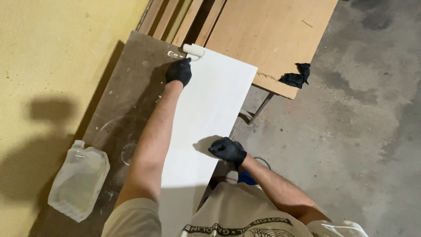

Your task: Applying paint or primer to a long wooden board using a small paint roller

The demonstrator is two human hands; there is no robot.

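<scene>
With the left hand [179, 71] closed around the handle of the paint roller [193, 51] at the far corner of the white board [206, 114], keep pressure even while the right hand [228, 150], fingers bent, pins the near edge

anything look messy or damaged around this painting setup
A few things. White paint flecks and smears dot the dark worktable near the roller. The plywood sheet has a ragged, chipped edge beside a crumpled black rag. The clear plastic jug lies on its side.
</scene>
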